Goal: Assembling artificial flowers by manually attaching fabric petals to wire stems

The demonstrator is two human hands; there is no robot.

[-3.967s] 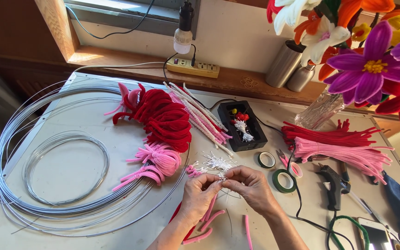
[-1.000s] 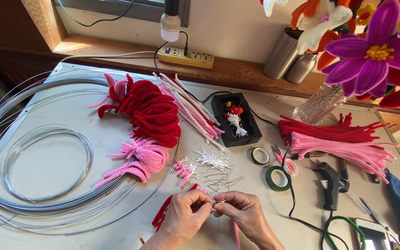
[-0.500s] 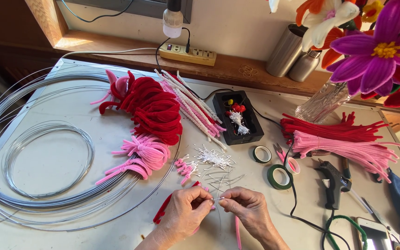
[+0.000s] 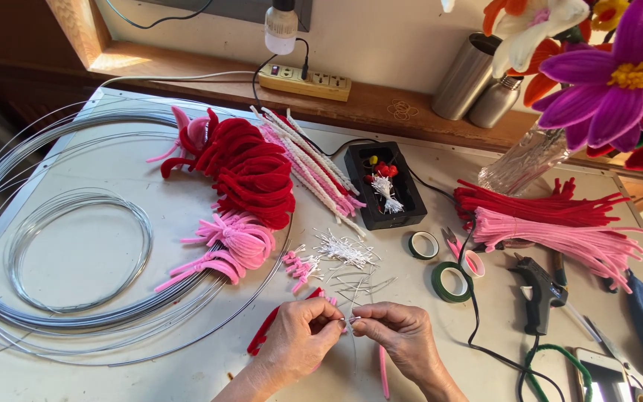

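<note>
1. Pinching a thin wire [image 4: 351, 320] between both hands at the table's [image 4: 98, 357] near edge: left hand [image 4: 299, 339] and right hand [image 4: 403, 339] meeting fingertip to fingertip, each thumb and forefinger closed on the wire.
2. Lying under and beside the hands: a red stem [image 4: 266, 331] and a pink stem [image 4: 383, 372].
3. Just beyond the hands: loose white stamens [image 4: 344, 249] and small pink pieces [image 4: 299, 264].
4. Farther left: pink loops [image 4: 228, 242], red loops [image 4: 251, 175], and big wire coils [image 4: 9, 246].
5. To the right: two tape rolls [image 4: 452, 281], a glue gun [image 4: 537, 290], red and pink stem bundles [image 4: 552, 223], and a black tray [image 4: 385, 186].
</note>
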